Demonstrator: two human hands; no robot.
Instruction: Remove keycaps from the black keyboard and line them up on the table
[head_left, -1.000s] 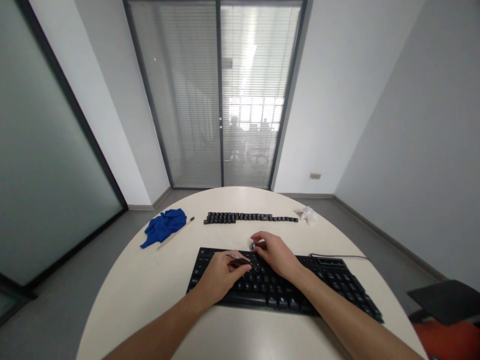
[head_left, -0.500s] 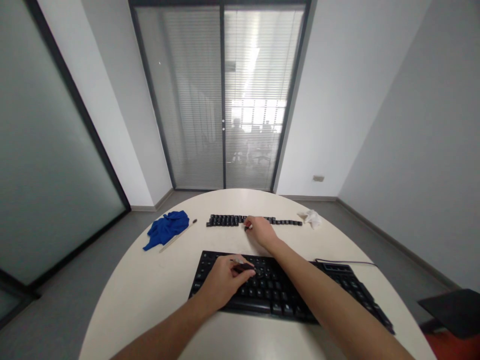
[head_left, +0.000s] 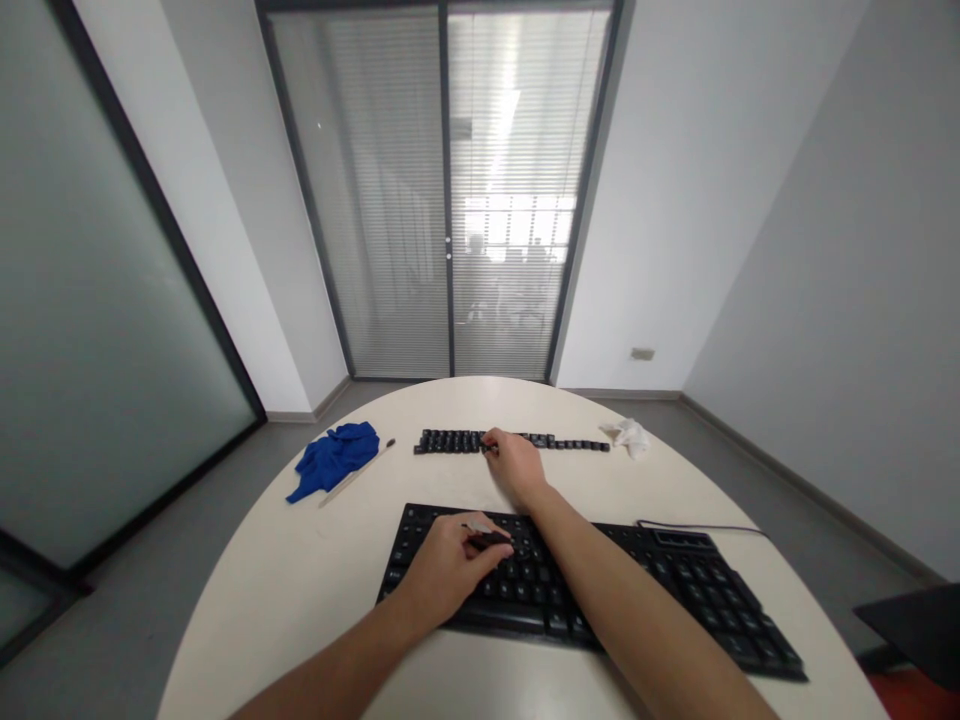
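Observation:
A black keyboard [head_left: 517, 610] lies on the table in front of me. My left hand [head_left: 450, 560] rests over its left half, fingers closed around a small dark tool with a silvery metal part [head_left: 486, 538]; its exact kind is hard to make out. Beyond the keyboard, loose black keycaps [head_left: 450, 441] are lined up in rows. My right hand [head_left: 516, 465] reaches over to these rows, thumb and finger pinched on a keycap [head_left: 489, 448] at their near edge. The hand hides part of the rows, and my right forearm covers some of the keyboard.
On the round white table [head_left: 315, 600], a blue cloth [head_left: 335, 460] lies at the left beside a thin brush [head_left: 358, 472]. A crumpled white tissue [head_left: 628, 437] is at the far right. The keyboard's cable [head_left: 705, 526] runs to the right. A dark chair [head_left: 915, 625] stands at lower right.
My right hand has moved slightly left and away from me, bringing the keycap up against the rows. My left hand stays almost in place with its tool. The view has shifted a little.

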